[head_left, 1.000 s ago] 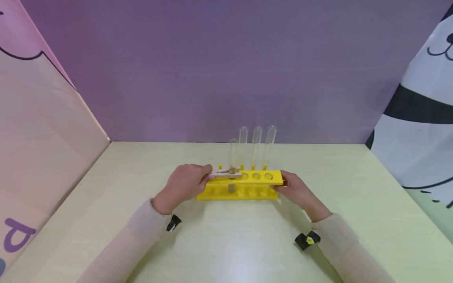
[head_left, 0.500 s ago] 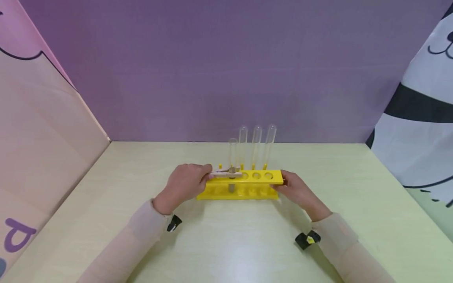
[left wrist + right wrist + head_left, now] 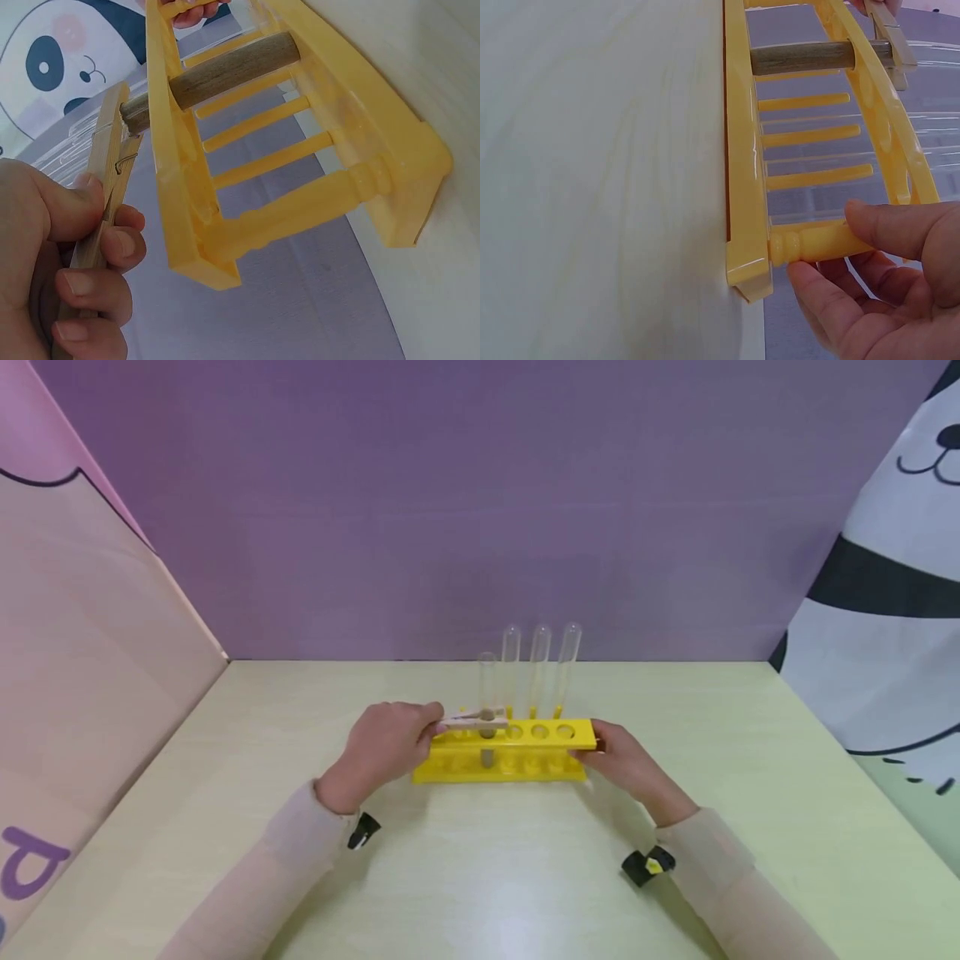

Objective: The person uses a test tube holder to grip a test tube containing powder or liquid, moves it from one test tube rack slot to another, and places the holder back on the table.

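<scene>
My left hand [image 3: 384,745] grips the handle of a wooden test tube holder [image 3: 106,154], thumb on one side and curled fingers on the other. The holder's jaws are at the upper part of a glass test tube [image 3: 240,66], just above the rack's top plate. Brownish liquid shows inside that tube, which stands in a yellow test tube rack [image 3: 551,745]. With thumb and fingers, my right hand [image 3: 900,274] holds the rack's right end post. In the head view the right fingertips are partly hidden behind the rack.
Three upside-down glass test tubes [image 3: 540,656] stand on pegs along the rack's back. The rack rests on a pale wooden table [image 3: 487,868]. Behind it rises a purple backdrop [image 3: 450,527], and printed panels flank both sides.
My left hand and the test tube holder have risen slightly, and the holder's arms look closer together. My right hand stays on the rack. The whole head view has shifted a little.
</scene>
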`<state>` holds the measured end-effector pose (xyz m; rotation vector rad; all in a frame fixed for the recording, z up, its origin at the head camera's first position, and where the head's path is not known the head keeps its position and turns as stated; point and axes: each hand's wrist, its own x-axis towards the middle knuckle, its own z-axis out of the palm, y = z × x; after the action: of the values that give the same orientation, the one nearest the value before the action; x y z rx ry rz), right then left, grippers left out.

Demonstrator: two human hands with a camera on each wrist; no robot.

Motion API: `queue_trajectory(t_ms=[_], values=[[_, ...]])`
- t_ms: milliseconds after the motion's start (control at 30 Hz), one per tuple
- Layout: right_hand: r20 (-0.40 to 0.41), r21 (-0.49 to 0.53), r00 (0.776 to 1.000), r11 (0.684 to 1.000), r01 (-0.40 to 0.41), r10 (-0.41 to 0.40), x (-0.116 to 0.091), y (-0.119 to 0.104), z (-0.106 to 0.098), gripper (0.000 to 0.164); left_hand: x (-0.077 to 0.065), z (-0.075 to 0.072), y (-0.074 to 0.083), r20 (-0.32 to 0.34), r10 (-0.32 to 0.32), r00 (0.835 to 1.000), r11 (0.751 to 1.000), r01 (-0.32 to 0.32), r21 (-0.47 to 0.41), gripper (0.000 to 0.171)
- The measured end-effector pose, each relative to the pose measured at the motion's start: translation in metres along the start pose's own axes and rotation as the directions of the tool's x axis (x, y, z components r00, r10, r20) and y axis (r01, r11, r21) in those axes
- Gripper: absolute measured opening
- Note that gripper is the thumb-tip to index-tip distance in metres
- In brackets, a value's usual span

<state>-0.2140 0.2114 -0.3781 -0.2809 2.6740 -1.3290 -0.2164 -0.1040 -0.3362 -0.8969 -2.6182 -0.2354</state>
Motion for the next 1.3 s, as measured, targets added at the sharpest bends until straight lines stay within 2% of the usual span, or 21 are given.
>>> queue_trajectory(t_ms=[567, 1300], values=[[-0.014, 0.017, 1.000, 1.000, 0.010, -0.010, 0.001, -0.001, 0.001, 0.037, 0.006, -0.013, -0.001, -0.056, 0.015, 0.998, 1.000, -0.013, 0.027, 0.022], [0.006, 0.027, 1.000, 1.000, 0.002, -0.002, -0.002, -0.003, 0.001, 0.038, 0.014, -0.036, 0.003, -0.107, 0.040, 0.994, 0.998, -0.034, 0.057, 0.026]])
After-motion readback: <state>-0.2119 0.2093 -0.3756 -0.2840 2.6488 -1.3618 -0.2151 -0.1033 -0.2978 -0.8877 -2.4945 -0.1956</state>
